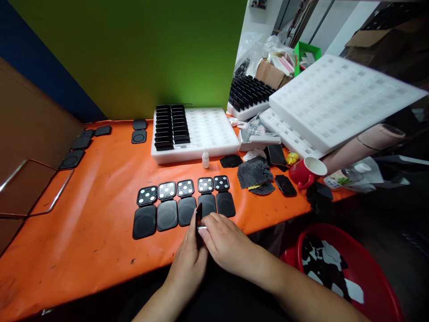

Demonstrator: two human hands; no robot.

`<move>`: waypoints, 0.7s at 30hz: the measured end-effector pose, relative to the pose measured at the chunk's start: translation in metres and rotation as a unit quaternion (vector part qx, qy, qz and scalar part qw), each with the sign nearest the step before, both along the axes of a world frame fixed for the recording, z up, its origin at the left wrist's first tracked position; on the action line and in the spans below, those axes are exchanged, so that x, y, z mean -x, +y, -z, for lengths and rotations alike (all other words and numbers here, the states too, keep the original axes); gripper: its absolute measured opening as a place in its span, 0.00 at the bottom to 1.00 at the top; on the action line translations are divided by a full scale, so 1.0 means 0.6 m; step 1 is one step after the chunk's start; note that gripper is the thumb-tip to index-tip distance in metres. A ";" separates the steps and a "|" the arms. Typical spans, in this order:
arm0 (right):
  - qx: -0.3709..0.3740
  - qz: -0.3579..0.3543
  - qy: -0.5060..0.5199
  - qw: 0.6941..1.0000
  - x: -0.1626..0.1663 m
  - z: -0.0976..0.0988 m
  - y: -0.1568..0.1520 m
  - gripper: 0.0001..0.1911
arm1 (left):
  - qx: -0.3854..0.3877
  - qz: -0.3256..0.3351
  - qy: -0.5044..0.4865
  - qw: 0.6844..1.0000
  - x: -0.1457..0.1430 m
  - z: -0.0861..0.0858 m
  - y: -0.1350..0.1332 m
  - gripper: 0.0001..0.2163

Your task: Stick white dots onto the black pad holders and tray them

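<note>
Near the table's front edge my left hand (188, 256) is closed on a flat black pad (199, 213), held upright and seen almost edge-on. My right hand (225, 239) is closed against the same pad from the right, fingers curled and thumb at its side. A small shiny silver-white bit shows by the right thumb; I cannot make out what it is. Just beyond my hands lie several opened two-part black pads (167, 215) in a row. Their upper halves (166, 190) carry pale round dots, and their lower halves are plain with a faint ring.
A white foam tray (214, 129) holds upright black pieces (172, 127) at its left. Before it stands a small white bottle (205, 159). Grey cloths (255, 172), a red mug (306, 172) and leaning foam trays (345, 98) are right; a red basin (372, 277) is below. A wire frame (50, 205) stands left.
</note>
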State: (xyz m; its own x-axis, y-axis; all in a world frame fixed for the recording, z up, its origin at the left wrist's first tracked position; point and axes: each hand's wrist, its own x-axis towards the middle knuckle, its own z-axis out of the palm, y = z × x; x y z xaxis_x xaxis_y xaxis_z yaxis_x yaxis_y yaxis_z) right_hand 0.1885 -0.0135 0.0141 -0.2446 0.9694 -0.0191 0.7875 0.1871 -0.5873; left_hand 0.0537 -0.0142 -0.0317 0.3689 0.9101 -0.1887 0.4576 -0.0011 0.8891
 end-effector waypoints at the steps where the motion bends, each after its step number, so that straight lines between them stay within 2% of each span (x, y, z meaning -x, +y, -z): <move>1: -0.004 0.007 -0.009 1.000 0.003 0.002 -0.001 0.08 | 0.003 -0.004 -0.004 1.000 0.000 0.000 0.000 0.28; 6: -0.016 0.008 -0.027 0.999 0.010 0.004 -0.006 0.09 | 0.016 0.005 -0.035 0.999 -0.001 -0.006 0.000 0.23; 11: -0.014 -0.024 -0.005 1.000 0.004 0.002 0.001 0.08 | 0.006 0.016 -0.050 0.999 -0.001 -0.006 -0.001 0.17; 13: -0.011 -0.017 0.003 1.000 0.004 0.001 0.002 0.08 | 0.006 0.011 -0.052 0.999 0.001 -0.003 -0.003 0.15; 17: 0.011 0.024 0.000 1.000 0.011 -0.005 -0.001 0.10 | 0.014 -0.018 -0.058 0.998 0.001 -0.005 -0.004 0.20; 21: 0.027 0.017 0.003 0.999 0.012 -0.017 -0.005 0.10 | 0.012 -0.039 -0.053 0.998 0.002 -0.011 -0.002 0.24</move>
State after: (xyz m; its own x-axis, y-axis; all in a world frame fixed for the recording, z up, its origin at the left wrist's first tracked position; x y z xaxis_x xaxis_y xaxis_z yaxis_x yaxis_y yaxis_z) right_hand 0.1814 -0.0163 0.0241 -0.2109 0.9750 -0.0695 0.7897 0.1280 -0.6001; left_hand 0.0524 -0.0155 -0.0250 0.3159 0.9328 -0.1734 0.3583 0.0520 0.9322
